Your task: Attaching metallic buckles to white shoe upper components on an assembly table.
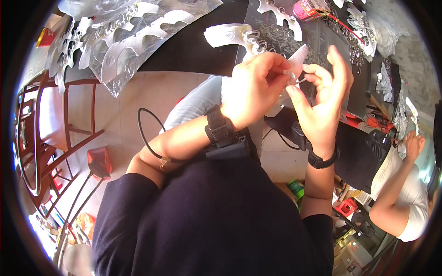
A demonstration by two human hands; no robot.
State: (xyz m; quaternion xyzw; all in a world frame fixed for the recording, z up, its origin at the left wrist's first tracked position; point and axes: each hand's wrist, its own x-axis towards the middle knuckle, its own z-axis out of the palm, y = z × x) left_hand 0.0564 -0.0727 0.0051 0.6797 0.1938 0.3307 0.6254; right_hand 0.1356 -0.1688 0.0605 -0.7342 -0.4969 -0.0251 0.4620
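Note:
In front of me, my left hand (255,89) is closed, thumb and fingers pinching the edge of a white curved cutout piece (298,57), whose pointed end rises past the fingertips. Facing it, my right hand (324,99) has its index finger stretched up and its other fingers bent toward the thumb. A thin pale bit (300,81) shows between its thumb and fingertips; I cannot make out its kind. Just beyond my left hand lies a white scalloped piece (225,36) with metal rings (258,45) along its edge.
The dark table (184,57) bears clear plastic (122,69) with white scalloped pieces, a red tub (308,9), and metal rings (357,57). Wooden chair frames (66,110) and a red dustpan (100,162) stand left. A co-worker's arm (396,198) shows at right.

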